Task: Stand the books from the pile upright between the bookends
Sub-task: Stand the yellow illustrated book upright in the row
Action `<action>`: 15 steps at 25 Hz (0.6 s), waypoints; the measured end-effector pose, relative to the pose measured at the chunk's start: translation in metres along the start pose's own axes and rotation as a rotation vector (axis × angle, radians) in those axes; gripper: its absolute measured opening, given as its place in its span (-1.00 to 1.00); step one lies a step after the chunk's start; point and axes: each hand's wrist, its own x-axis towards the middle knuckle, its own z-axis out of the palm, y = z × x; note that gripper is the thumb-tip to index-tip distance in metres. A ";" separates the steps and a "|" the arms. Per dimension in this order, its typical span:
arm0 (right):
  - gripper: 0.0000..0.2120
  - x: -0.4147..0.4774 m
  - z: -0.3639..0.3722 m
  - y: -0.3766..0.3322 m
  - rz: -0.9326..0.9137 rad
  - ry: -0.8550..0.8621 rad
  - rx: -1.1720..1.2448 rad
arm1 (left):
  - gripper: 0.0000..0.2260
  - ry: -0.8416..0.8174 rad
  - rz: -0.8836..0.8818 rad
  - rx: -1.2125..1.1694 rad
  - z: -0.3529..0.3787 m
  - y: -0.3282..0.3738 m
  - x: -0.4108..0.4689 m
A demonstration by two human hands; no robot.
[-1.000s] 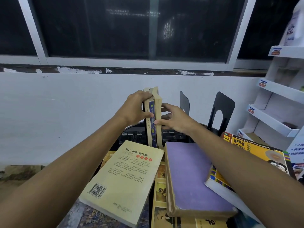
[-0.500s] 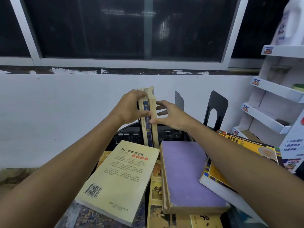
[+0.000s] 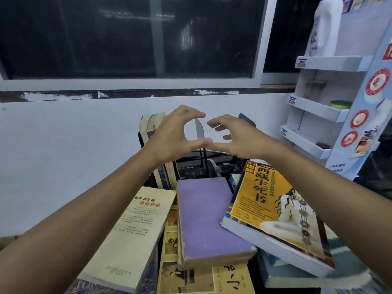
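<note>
a person's left hand and right hand hover side by side in front of a pale wall. both are empty, fingers curved and spread apart, the two thumb tips close to touching. behind the left hand, upright books with yellowed page edges stand near the wall, their tops tilting a little to the left; the wrist hides their middle. just right of them a thin black bookend shows edge-on in the gap between the hands. a second bookend peeks out above the right hand's knuckles, its lower part hidden. whether the upright books touch the first bookend cannot be told. nearer the camera more books lie flat: a purple book sits in the middle. a cream paperback lies back cover up on its left, partly under the left forearm. a yellow-covered book with large chinese characters rests tilted against its right edge. beneath them lies an illustrated yellow book. a dark window in a white frame runs above the wall. at far right stands a white display rack, with a white bottle on its top shelf.
</note>
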 end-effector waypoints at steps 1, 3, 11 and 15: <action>-0.32 -0.013 -0.009 0.009 0.018 0.000 -0.047 | -0.38 -0.048 0.006 -0.010 0.008 0.006 0.002; -0.33 -0.040 -0.024 0.030 0.061 -0.002 -0.124 | -0.36 -0.154 0.008 -0.026 0.025 0.017 0.004; -0.33 -0.142 -0.056 0.101 0.342 -0.040 -0.172 | -0.23 -0.495 -0.027 -0.051 0.080 0.045 0.009; -0.50 -0.178 -0.052 0.116 0.410 -0.093 -0.148 | -0.36 -0.655 -0.040 -0.002 0.091 0.052 0.009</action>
